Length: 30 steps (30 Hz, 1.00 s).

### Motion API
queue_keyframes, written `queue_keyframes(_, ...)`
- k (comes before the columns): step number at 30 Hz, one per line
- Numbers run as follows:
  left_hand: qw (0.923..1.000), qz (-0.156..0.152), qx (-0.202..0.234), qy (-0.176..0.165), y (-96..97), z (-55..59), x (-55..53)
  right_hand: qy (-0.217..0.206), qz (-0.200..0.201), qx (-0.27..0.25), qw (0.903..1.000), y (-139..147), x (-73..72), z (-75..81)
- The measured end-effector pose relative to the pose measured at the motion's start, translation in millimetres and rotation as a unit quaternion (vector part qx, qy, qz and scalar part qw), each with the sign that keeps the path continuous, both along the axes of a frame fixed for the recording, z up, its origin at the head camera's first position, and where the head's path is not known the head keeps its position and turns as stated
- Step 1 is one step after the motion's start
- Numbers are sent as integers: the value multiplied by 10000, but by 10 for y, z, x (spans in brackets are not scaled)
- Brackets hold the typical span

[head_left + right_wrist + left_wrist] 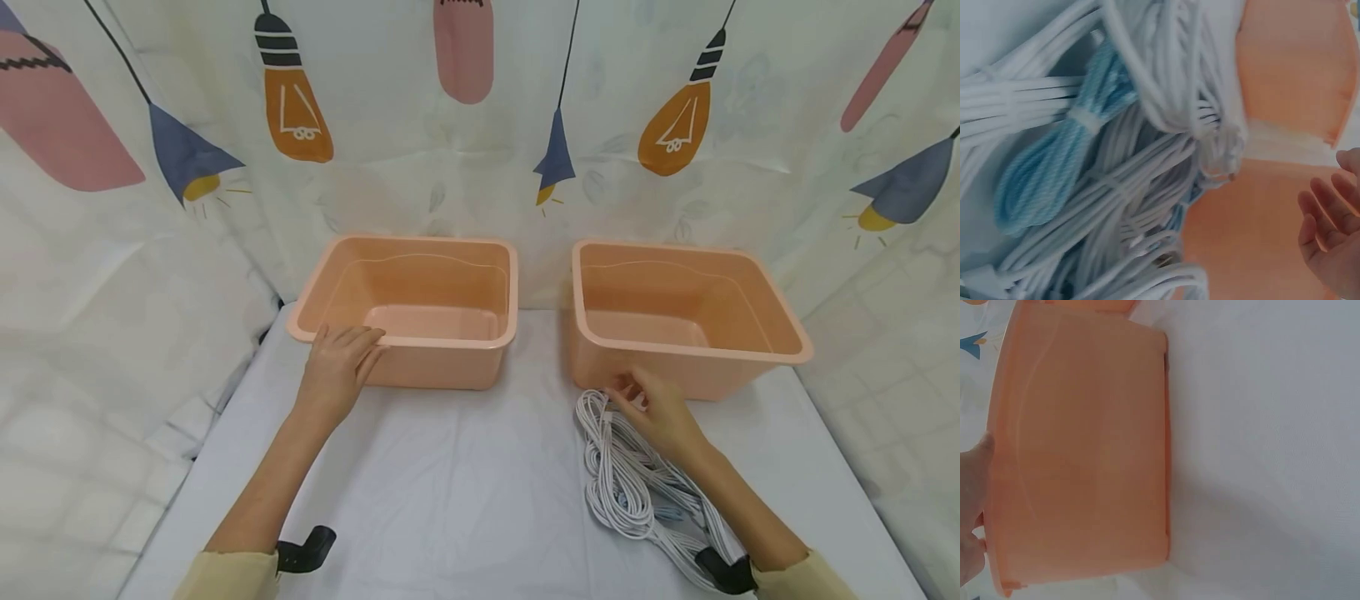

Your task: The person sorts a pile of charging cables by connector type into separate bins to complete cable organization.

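Note:
At the left plastic bin [427,365], peach-coloured, my left hand [333,367] holds the near rim, its fingers over the edge and the thumb on the outer side. In the left wrist view, the hand [971,494] shows only partly at the bin's rim [994,487]. My right hand [656,408] is in front of the right plastic bin [697,379], above the far end of a pile of white cables [618,475]. The right wrist view shows its fingers [1329,209] loosely bent and holding nothing. A tied light-blue cable bundle [1054,156] lies among the white ones.
Both bins stand side by side at the back of a table covered with white cloth [457,483], a gap between them. Behind them hangs a patterned curtain [465,175]. A black wrist strap [307,552] sticks out beside the left sleeve [228,575].

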<state>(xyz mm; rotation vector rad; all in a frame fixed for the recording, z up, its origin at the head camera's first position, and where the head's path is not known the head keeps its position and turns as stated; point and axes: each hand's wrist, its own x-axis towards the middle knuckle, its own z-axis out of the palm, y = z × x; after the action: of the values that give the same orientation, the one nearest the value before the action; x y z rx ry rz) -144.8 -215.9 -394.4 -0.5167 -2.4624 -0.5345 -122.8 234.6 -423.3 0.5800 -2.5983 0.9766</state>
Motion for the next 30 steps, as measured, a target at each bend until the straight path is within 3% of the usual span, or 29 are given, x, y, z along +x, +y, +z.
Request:
queue_keyframes(11,9987,40,270,-433,4,10,4,-314,-307,143,9989,200,-54,-328)
queue_keyframes(20,9981,166,557,-192,55,4,-8,-682,-297,335,9967,292,-123,-576)
queue_keyframes(30,9982,196,555,-118,61,-21,-17,-732,-340,701,9943,342,-209,-765)
